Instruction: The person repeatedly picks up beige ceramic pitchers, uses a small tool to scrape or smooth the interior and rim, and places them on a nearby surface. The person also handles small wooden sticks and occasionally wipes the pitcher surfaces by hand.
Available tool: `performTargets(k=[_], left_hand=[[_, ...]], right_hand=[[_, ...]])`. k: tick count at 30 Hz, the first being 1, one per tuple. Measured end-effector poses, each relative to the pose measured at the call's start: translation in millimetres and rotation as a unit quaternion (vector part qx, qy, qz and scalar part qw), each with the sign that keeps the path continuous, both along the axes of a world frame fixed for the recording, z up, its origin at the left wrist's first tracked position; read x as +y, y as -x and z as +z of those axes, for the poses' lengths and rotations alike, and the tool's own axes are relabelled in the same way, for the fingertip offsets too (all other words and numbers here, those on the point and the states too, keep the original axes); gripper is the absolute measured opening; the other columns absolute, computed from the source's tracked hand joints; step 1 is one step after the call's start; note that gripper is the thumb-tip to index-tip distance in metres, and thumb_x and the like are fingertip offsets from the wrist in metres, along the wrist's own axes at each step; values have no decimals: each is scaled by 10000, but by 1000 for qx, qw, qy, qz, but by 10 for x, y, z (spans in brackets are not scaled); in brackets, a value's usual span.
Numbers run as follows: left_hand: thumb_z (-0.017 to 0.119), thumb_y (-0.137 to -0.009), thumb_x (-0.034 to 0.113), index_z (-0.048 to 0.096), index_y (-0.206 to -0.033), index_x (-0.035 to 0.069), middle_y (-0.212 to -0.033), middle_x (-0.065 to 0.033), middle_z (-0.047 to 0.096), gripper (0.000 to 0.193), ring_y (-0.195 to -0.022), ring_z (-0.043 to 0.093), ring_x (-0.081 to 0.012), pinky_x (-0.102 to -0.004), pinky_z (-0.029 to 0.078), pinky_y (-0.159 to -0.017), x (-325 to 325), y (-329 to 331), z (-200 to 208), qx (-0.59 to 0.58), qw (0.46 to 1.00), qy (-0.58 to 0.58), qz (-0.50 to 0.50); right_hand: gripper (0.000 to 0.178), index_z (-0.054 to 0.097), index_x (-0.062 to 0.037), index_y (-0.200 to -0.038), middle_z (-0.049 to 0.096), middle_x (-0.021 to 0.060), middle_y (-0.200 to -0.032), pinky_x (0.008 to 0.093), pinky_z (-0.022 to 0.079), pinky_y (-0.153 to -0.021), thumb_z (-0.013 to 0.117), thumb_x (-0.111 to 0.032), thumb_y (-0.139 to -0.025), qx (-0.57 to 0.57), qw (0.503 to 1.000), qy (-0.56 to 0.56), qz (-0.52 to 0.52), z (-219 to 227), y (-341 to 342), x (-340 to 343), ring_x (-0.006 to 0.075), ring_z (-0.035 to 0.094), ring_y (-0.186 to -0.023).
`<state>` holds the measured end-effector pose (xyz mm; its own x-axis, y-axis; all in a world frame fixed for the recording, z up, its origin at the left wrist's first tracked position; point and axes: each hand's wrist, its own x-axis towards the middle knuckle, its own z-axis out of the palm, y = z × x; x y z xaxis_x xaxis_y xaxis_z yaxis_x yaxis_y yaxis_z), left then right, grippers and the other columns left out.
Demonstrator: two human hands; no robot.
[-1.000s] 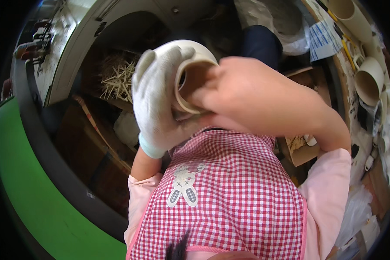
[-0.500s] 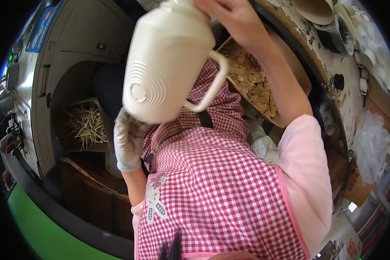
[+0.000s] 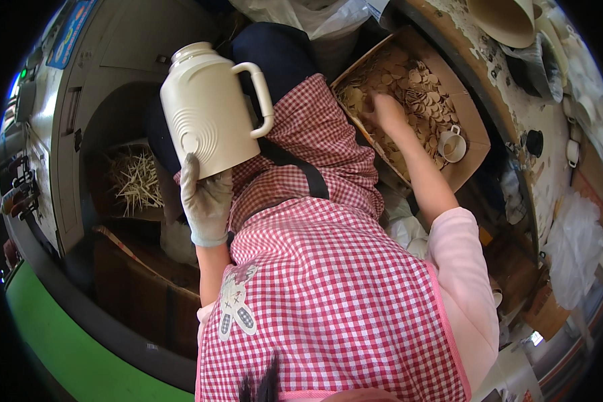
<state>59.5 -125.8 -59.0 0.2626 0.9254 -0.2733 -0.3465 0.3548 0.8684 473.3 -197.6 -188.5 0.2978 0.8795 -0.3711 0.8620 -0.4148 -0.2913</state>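
here i see my gloved left hand (image 3: 206,201) cupped under the base of a cream unglazed jug (image 3: 211,110), smooth with ribbed rings and a looped handle, held above my lap. my bare right hand (image 3: 388,110) rests spread in a brown cardboard box (image 3: 472,127) of pale flat discs (image 3: 409,80); a small cup (image 3: 452,144) sits near its right edge.

A cream jug (image 3: 211,117) with a looped handle was held up from beneath by the gloved left hand (image 3: 206,201), its base resting in the palm. The bare right hand (image 3: 387,110) was laid among pale round discs (image 3: 409,84) in a cardboard box (image 3: 472,127), near the box's middle. A small cream cup (image 3: 452,144) was seen at the box's right edge. A bundle of straw (image 3: 135,179) was seen left of the jug.
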Motion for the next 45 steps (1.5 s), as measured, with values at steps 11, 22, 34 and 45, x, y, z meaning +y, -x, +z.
performTargets(k=[11,22,34,45], left_hand=[[578,-1076,253,541,-1425,56,-1401,-99,618,402,-1287,606,-224,-416,521,-1081,132,-206,7,-177,962,164,130],[524,-1108,233,488,-1466,49,-1416,-80,576,405,-1295,575,-165,-327,468,-1120,274,-331,373,-102,983,143,56],[647,-1038,150,543,-1414,38,-1323,-87,643,406,-1184,654,-178,-314,538,-1014,278,-190,287,-137,981,123,52],[611,-1032,78,621,-1317,-25,-1281,-105,664,303,-1150,656,-192,-337,536,-992,223,-272,289,-40,993,52,99]], right_hand=[[227,742,12,-1140,762,74,-984,234,566,-646,713,-160,-996,559,763,-158,-284,1160,482,374,91,698,-793],[134,736,9,-1034,761,52,-857,226,587,-678,765,-88,-946,607,776,-122,-122,1835,2075,1155,83,714,-726],[160,744,11,-969,746,45,-809,210,553,-648,776,-143,-937,544,839,-12,-35,2023,1984,1256,79,689,-691],[337,732,6,-932,708,38,-761,202,524,-603,869,-297,-873,598,788,32,-142,1825,2028,1105,82,644,-637]])
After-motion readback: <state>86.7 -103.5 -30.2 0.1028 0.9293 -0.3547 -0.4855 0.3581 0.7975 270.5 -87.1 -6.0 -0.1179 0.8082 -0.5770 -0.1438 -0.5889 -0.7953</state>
